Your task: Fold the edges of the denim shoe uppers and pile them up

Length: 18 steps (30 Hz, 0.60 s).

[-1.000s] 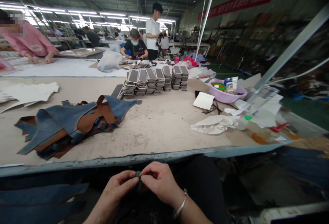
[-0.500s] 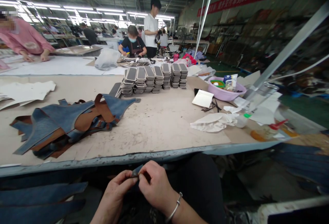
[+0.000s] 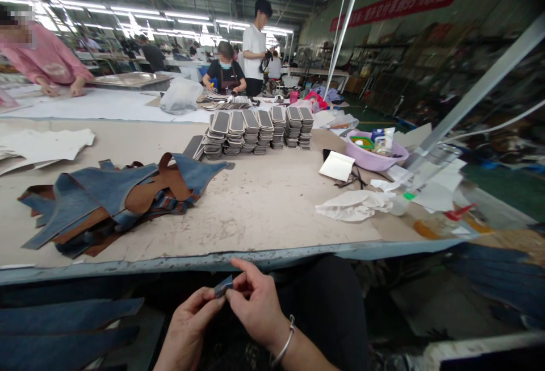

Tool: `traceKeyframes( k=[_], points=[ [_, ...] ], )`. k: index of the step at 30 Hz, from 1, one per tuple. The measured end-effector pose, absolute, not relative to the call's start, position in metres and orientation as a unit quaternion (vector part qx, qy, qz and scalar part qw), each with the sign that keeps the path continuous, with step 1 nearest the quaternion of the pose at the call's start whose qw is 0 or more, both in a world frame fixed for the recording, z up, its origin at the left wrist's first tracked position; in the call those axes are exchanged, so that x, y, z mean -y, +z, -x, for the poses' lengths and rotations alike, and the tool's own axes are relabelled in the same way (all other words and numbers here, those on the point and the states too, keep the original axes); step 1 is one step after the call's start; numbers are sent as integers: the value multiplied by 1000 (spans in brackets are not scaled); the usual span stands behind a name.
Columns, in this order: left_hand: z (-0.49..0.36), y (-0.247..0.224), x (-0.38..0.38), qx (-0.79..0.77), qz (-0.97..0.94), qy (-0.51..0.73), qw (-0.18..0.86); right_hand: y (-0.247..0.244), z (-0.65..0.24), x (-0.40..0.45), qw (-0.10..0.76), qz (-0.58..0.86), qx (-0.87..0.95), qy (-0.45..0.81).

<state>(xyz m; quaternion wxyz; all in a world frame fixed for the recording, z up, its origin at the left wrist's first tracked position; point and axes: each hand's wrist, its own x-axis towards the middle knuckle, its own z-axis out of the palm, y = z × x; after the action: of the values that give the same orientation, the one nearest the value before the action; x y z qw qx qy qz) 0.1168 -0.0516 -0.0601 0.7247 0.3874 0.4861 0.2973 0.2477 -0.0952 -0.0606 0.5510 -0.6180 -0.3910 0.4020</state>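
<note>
Small blue piece (image 3: 223, 286) held at the near edge of a loaded table (image 3: 272, 206)

At lower centre of the frame, the left hand (image 3: 187, 322) has its grip closed on the small blue piece, thumb against fingers. The right hand (image 3: 259, 305), a bangle (image 3: 286, 344) at its wrist, has its grip pinched at the piece's right end, index finger raised. Long blue strips (image 3: 63, 319) lie at lower left.

On the table, right of the frame, a bottle with a red nozzle (image 3: 443, 223) contains amber liquid; near it is a green-capped bottle (image 3: 400, 203) whose contents I cannot make out. Farther back, a lilac basin (image 3: 369, 159) holds a green-rimmed tub (image 3: 361, 142) and a white-and-blue packet (image 3: 384, 139), among smaller items too indistinct to name.

The tabletop is covered in beige sheeting, scuffed and specked near the middle. Blue and brown cut parts (image 3: 102, 189) are heaped at left centre, a crumpled white cloth (image 3: 353, 206) lies at right, and stacks of grey pieces (image 3: 258, 129) stand at upper centre. Behind the stacks, a translucent plastic bag (image 3: 181, 98) rests on white sheeting.

Beyond, a person in pink (image 3: 53, 58) bends over the sheeting at upper left. At upper centre one person in an apron (image 3: 225, 75) works, and another in a white shirt (image 3: 254, 47) stands. Tube lights run below the metal roof; a red banner (image 3: 400, 0) hangs at upper right.
</note>
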Motion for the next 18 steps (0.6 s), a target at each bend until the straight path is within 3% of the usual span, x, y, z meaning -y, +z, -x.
traceKeyframes(
  k=[6,10,15,18],
  points=[
    [-116,-63,51,-525,-378,216,731,-63,-250,94,533,634,403,388],
    [-113,-69,47,-498,-418,251,718,-59,-249,95,537,626,400,399],
    [-105,-68,39,-484,-536,268,638,-68,-257,93,549,558,328,529],
    [-104,-64,36,-483,-575,256,609,-74,-265,93,505,526,325,603]
  ],
)
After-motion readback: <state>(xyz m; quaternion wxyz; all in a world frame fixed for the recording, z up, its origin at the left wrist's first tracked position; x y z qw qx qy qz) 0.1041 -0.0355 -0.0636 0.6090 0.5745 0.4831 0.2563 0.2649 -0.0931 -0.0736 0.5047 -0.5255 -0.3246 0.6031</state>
